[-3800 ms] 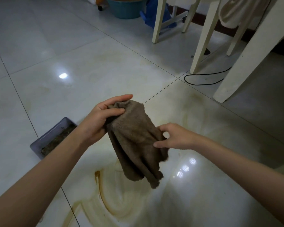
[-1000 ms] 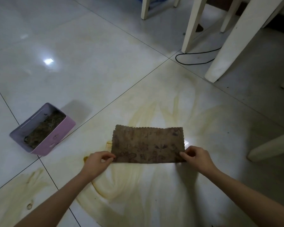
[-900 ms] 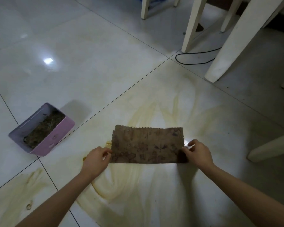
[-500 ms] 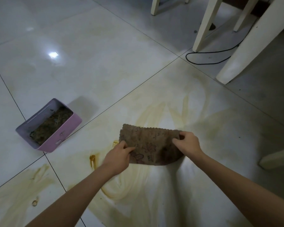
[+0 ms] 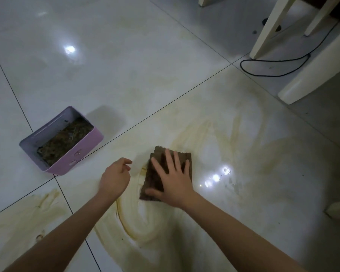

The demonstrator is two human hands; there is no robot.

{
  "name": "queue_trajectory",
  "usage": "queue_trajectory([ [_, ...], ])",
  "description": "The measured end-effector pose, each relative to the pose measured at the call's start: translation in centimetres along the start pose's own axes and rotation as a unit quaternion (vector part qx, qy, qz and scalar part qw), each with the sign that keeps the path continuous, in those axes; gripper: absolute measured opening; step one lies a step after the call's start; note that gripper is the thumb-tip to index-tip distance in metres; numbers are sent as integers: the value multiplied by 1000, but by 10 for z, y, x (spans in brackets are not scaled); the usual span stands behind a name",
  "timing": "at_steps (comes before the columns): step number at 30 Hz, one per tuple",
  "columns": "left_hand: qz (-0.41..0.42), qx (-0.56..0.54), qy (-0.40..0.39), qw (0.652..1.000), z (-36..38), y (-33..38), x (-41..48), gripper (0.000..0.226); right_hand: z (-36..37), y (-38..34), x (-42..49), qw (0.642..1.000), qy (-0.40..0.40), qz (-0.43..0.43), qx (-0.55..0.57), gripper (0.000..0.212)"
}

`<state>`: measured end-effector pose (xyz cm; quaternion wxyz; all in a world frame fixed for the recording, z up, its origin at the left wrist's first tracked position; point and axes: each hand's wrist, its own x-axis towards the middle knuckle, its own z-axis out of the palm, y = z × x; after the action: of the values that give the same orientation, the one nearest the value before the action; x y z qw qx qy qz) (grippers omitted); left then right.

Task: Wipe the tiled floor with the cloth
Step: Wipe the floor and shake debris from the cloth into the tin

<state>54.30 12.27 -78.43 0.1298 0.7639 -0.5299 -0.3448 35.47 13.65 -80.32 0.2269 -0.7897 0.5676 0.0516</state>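
We had our right hand (image 5: pixel 175 183) flat on the folded cloth (image 5: pixel 150 180), centre frame, long side running up-frame; our left hand (image 5: pixel 115 177) hung loose and empty just left, streaked floor (image 5: pixel 214 134) beyond.

Right hand (image 5: pixel 175 181): palm down, flat, fingers straight and spread.
Left hand (image 5: pixel 115 178): just beside it, fingers loosely curled, holding nothing.
Arms: left forearm (image 5: pixel 67 230) and right forearm (image 5: pixel 234 228) bare, stretched forward.
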Motion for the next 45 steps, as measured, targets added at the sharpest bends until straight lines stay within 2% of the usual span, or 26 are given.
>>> queue_trajectory([
  [1,5,15,1,1000,2,-2,-2,31,10,4,0,999,-17,-18,-23,94],
  [3,11,39,5,999,6,-3,-5,32,25,9,3,999,-3,-29,-44,89],
  [6,19,51,7,998,9,4,0,36,25,18,8,990,114,-59,-50,57],
  [8,35,62,8,997,10,14,7,37,18,29,15,977,172,-87,86,39],
  [11,71,84,14,994,17,29,25,38,-18,53,21,938,179,4,297,29],
  [13,103,103,20,989,25,43,42,37,-51,81,24,908,216,72,352,22],
  [15,140,145,25,979,36,63,56,36,-83,120,23,895,241,113,357,23],
  [17,157,218,18,963,49,81,67,49,-111,168,23,891,244,151,352,24],
  [20,139,312,-7,940,73,104,84,85,-134,241,32,887,241,199,339,29],
  [22,112,337,-27,934,87,120,95,108,-139,284,44,885,263,215,318,37],
  [25,71,318,-83,942,109,141,111,132,-137,342,79,921,240,219,217,54],
  [27,56,314,-113,941,119,144,120,139,-129,372,104,955,196,205,82,69],
  [29,53,322,-122,937,125,143,124,143,-125,394,128,961,202,188,-22,74],
  [32,50,329,-133,933,123,142,124,148,-134,401,166,943,223,245,-33,71],
  [34,40,327,-162,930,121,146,124,153,-134,377,177,927,235,292,-29,70],
  [35,33,325,-173,929,119,149,124,156,-125,352,174,930,248,268,-39,69],
  [36,25,326,-180,928,118,152,126,158,-108,321,164,945,259,198,-41,66],
  [37,16,327,-187,926,117,156,128,160,-90,288,149,962,254,93,-33,62],
  [39,-6,323,-202,924,113,166,131,162,-65,247,116,975,189,-113,-26,60],
  [41,-14,325,-211,922,112,174,131,162,-76,271,116,966,131,-220,-28,59],
  [42,-14,326,-210,922,113,174,131,162,-89,297,125,967,133,-215,-31,56],
  [45,-11,331,-201,922,114,167,130,163,-135,374,156,984,153,-78,-57,58],
])
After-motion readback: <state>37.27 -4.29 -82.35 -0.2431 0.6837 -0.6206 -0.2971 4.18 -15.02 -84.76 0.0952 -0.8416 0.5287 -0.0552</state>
